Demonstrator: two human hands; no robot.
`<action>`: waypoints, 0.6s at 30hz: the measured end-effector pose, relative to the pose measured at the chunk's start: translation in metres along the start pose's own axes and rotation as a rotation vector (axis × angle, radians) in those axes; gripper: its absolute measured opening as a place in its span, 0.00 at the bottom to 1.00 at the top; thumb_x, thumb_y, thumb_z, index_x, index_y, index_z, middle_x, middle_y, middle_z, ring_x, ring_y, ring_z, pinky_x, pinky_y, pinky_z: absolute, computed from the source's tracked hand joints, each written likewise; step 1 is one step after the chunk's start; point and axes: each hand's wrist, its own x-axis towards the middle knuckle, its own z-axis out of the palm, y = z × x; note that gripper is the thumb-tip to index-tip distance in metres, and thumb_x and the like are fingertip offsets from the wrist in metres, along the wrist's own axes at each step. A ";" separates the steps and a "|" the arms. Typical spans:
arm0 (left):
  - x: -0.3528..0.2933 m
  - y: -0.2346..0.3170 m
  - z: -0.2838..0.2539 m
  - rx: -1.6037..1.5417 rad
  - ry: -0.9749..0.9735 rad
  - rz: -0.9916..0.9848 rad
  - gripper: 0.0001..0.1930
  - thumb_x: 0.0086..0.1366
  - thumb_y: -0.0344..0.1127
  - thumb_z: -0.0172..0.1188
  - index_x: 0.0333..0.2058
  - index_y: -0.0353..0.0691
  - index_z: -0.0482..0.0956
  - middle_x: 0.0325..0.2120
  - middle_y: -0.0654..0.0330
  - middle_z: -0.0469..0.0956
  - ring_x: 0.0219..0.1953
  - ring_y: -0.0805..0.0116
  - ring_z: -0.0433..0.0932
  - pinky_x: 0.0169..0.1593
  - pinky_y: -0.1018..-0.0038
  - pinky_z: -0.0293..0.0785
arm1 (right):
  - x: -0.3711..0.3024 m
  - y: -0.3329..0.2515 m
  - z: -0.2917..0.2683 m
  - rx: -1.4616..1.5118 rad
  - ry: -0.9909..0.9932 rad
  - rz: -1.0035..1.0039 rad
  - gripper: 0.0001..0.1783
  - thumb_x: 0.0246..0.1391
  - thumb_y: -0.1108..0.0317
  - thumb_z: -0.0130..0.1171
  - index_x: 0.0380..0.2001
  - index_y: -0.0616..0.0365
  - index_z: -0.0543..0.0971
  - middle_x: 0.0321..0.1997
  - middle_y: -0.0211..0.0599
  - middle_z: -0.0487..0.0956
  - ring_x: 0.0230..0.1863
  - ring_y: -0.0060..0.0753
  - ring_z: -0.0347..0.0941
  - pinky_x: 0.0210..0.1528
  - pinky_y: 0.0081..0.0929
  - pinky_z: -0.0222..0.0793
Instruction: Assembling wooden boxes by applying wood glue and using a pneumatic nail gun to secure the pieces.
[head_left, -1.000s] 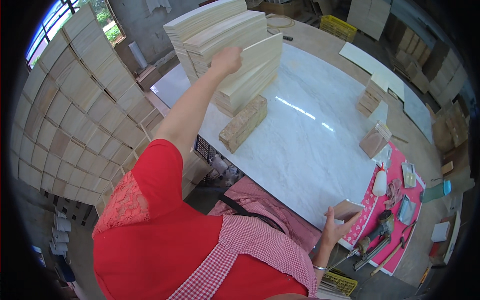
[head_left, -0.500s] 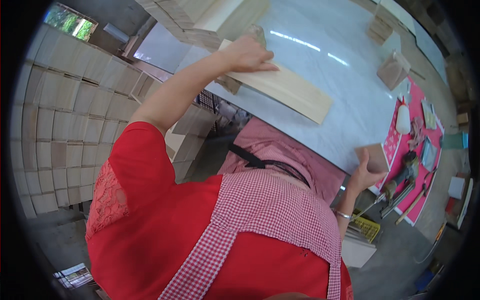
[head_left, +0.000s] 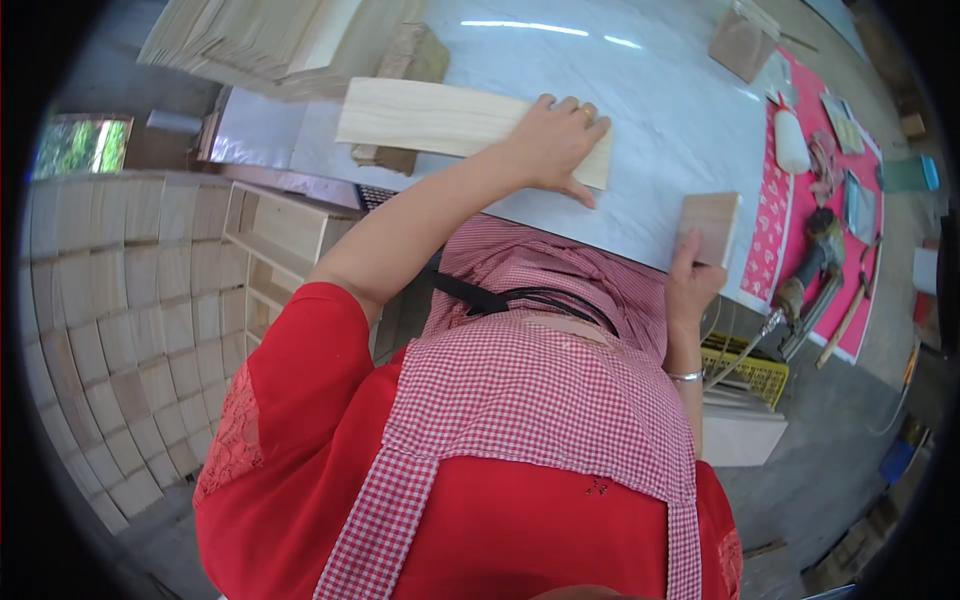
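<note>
A long, pale wooden board (head_left: 430,118) lies across the bench, its left part resting over a rough wooden block (head_left: 418,58). My left hand (head_left: 560,145) spreads across the board near its right end, fingertips toward the far edge and thumb at the near edge. It lies on the wood rather than wrapping round it. Close to the bench's front edge, my right hand (head_left: 695,290) grips a small, flat wooden block (head_left: 708,225), tilted up beside the pink cloth. The thumb presses its near face; the other fingers are partly hidden.
Stacked thin boards (head_left: 275,40) stand at the far left of the pale bench top (head_left: 640,120). On the right, a pink cloth (head_left: 840,300) carries a glue bottle (head_left: 790,140) and a power tool (head_left: 815,255). Piled wooden boxes (head_left: 120,300) rise on the left.
My left hand has gone from the board's left end to near its right end, its fingers now spread. The right hand still holds the small block. The whole view has turned.
</note>
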 end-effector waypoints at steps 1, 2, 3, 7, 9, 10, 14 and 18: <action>0.007 0.002 0.001 -0.053 -0.066 -0.045 0.46 0.43 0.64 0.71 0.57 0.40 0.72 0.49 0.49 0.73 0.51 0.53 0.72 0.53 0.57 0.67 | 0.000 -0.001 0.001 -0.021 -0.082 0.007 0.14 0.61 0.69 0.58 0.44 0.67 0.71 0.35 0.48 0.77 0.33 0.41 0.77 0.35 0.34 0.73; 0.013 0.004 0.001 -0.103 -0.135 -0.092 0.47 0.41 0.63 0.72 0.57 0.41 0.72 0.48 0.49 0.73 0.50 0.53 0.73 0.52 0.57 0.68 | 0.000 -0.004 0.003 -0.031 -0.062 0.020 0.14 0.61 0.69 0.58 0.44 0.67 0.71 0.35 0.48 0.77 0.33 0.41 0.77 0.35 0.34 0.73; 0.017 0.007 0.000 -0.107 -0.143 -0.059 0.47 0.41 0.63 0.72 0.57 0.41 0.72 0.48 0.49 0.73 0.50 0.53 0.73 0.52 0.57 0.68 | 0.002 -0.011 0.007 -0.083 -0.078 -0.049 0.15 0.58 0.71 0.58 0.46 0.66 0.71 0.36 0.49 0.76 0.34 0.47 0.76 0.35 0.36 0.72; 0.010 0.014 -0.030 -0.211 -0.149 -0.059 0.45 0.40 0.58 0.74 0.56 0.42 0.72 0.45 0.50 0.73 0.47 0.51 0.73 0.50 0.59 0.68 | 0.010 -0.031 0.032 -0.171 -0.101 -0.270 0.27 0.51 0.75 0.59 0.56 0.61 0.70 0.39 0.49 0.72 0.35 0.57 0.74 0.34 0.41 0.72; 0.006 0.024 -0.054 -0.291 -0.036 -0.044 0.44 0.38 0.55 0.74 0.55 0.43 0.72 0.45 0.50 0.72 0.46 0.50 0.73 0.49 0.60 0.68 | 0.007 -0.045 0.043 -0.170 -0.116 -0.244 0.30 0.50 0.75 0.59 0.58 0.61 0.68 0.40 0.48 0.71 0.35 0.56 0.74 0.33 0.42 0.73; 0.006 0.027 -0.061 -0.331 0.020 -0.040 0.43 0.37 0.54 0.75 0.54 0.43 0.72 0.45 0.50 0.72 0.45 0.50 0.73 0.49 0.60 0.68 | 0.007 -0.051 0.049 -0.176 -0.148 -0.238 0.33 0.48 0.76 0.60 0.60 0.60 0.67 0.40 0.47 0.71 0.35 0.55 0.74 0.33 0.43 0.73; 0.006 0.030 -0.073 -0.413 0.055 -0.039 0.43 0.36 0.51 0.75 0.53 0.42 0.72 0.45 0.51 0.71 0.45 0.50 0.72 0.49 0.60 0.68 | 0.007 -0.060 0.068 -0.191 -0.194 -0.233 0.38 0.45 0.76 0.62 0.63 0.60 0.64 0.41 0.46 0.70 0.34 0.53 0.75 0.32 0.42 0.74; 0.011 0.030 -0.069 -0.374 0.105 -0.036 0.43 0.35 0.49 0.74 0.53 0.40 0.72 0.45 0.51 0.71 0.45 0.50 0.72 0.49 0.60 0.68 | 0.007 -0.063 0.072 -0.197 -0.212 -0.234 0.39 0.43 0.76 0.63 0.62 0.60 0.64 0.41 0.46 0.70 0.33 0.52 0.76 0.31 0.41 0.75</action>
